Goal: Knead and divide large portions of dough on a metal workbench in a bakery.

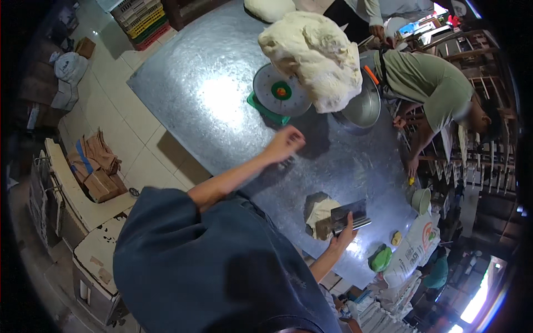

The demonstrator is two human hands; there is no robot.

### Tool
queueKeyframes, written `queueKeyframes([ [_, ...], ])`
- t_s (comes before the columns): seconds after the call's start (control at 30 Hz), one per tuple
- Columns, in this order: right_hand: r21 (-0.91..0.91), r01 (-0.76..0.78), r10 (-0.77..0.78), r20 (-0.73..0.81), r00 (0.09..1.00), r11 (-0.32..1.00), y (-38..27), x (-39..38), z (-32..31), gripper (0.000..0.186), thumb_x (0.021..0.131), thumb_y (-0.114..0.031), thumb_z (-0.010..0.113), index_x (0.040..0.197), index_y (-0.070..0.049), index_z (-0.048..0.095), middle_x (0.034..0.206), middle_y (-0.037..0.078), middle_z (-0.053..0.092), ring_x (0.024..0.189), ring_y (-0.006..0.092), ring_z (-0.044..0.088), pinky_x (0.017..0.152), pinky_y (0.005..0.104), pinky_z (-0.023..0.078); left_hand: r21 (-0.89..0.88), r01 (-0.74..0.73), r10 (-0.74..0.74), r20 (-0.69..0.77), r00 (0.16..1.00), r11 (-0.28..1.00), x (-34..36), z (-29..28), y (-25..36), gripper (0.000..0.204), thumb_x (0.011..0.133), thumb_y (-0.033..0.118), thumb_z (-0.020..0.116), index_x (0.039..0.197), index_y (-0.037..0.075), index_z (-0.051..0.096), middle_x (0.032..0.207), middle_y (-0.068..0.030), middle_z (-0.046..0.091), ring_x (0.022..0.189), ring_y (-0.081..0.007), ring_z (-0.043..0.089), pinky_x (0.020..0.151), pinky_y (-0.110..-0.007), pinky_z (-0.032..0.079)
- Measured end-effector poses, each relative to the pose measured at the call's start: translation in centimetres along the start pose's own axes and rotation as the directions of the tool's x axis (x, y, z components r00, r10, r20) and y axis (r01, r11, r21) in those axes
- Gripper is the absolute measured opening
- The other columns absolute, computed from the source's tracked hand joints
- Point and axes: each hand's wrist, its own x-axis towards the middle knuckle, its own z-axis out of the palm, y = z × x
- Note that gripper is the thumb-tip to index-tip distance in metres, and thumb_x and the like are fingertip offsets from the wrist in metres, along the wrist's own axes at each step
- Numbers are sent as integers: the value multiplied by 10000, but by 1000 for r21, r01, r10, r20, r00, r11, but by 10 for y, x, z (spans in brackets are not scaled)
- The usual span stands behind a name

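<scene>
My right hand (345, 237) grips a metal dough scraper (351, 215), its flat blade held over a small piece of dough (322, 213) on the metal table. My left hand (286, 143) hovers over the table in front of the scale; its fingers look curled but are smeared by motion, so I cannot tell whether they hold anything. Just beyond it stands a green scale (266, 109) with a round metal pan (265, 89). A large mass of pale dough (313, 55) overlaps the pan and a metal bowl (366, 105) in view.
Another dough mass (270, 8) lies at the table's far edge. A person in a green shirt (427, 75) leans at the right side, and another person's hand (377, 31) shows beyond. A green bag (381, 258), a white sack (410, 252) and a small pot (421, 201) line the right edge.
</scene>
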Motion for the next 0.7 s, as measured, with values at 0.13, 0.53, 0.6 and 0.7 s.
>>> queueKeyframes([
  [0.13, -154, 344, -289, 296, 911, 926, -54, -30, 108, 585, 794, -129, 727, 1294, -13, 445, 1151, 116, 565, 982, 199, 569, 827, 325, 475, 106, -32, 80, -487, 870, 994, 45, -111, 79, 396, 827, 296, 707, 1053, 30, 520, 931, -59, 588, 816, -124, 567, 669, -262, 479],
  [0.53, -448, 880, -462, 754, 467, 158, -119, -150, 355, 347, 812, -173, 623, 1083, -75, 430, 767, 246, 607, 744, 459, 591, 636, 527, 445, 132, -149, 170, -162, 972, 980, 123, -190, 118, 515, 714, 173, 783, 1155, 29, 557, 1012, -130, 639, 908, -254, 644, 818, -320, 519],
  [0.6, -445, 894, -442, 793, 419, 48, -110, -151, 376, 368, 780, -143, 637, 1071, -55, 430, 757, 235, 610, 723, 448, 594, 638, 539, 436, 140, -241, 262, -161, 952, 960, 118, -196, 118, 323, 762, 89, 722, 1047, -1, 600, 916, -120, 660, 818, -243, 661, 759, -311, 530],
  [0.7, -400, 911, -453, 834, 316, -100, -81, -146, 409, 345, 741, -68, 635, 1017, -55, 427, 805, 188, 582, 728, 401, 600, 616, 493, 465, 240, -226, 284, -249, 926, 944, 95, -194, 120, 223, 776, 20, 663, 981, -27, 590, 909, -162, 637, 814, -252, 657, 686, -329, 514],
])
